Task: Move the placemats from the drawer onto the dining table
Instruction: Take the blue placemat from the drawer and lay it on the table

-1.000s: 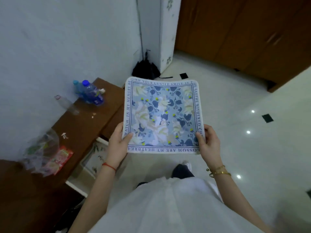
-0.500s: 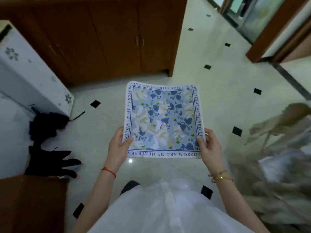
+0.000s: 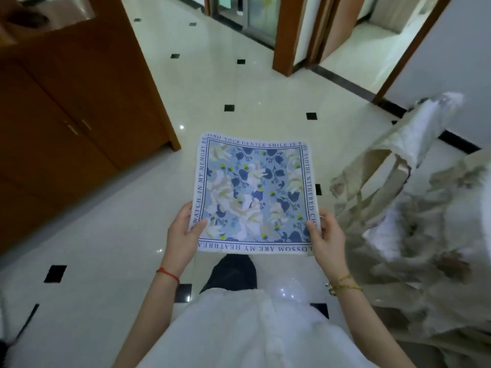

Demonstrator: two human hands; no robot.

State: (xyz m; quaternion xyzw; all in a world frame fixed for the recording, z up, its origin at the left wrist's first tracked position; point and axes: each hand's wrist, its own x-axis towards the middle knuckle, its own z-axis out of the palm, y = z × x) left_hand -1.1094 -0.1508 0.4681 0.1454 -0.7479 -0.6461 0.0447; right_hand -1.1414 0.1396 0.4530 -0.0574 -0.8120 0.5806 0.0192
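Centrally, one placemat (image 3: 255, 195) held flat above the floor (image 3: 239, 83), mid-frame, printed side up: blue floral pattern with a lettered border. Two hands on it. Left hand (image 3: 183, 235) grips the lower left corner, thumb on top of the print, fingers (image 3: 186, 209) curled along and under the edge. Right hand (image 3: 328, 239) grips the lower right corner the same way, thumb over the border, fingers (image 3: 324, 217) wrapped beneath. Both sets of fingers clamped on the placemat. Whether more than one mat is stacked cannot be told. One red cord (image 3: 167, 273) on the left wrist; gold bracelets (image 3: 344, 284) on the right. Wooden cabinet (image 3: 79, 107) at upper left, two doors showing. Pale fabric bag (image 3: 398, 187) at right of frame. Floor is cream tile with small black squares.
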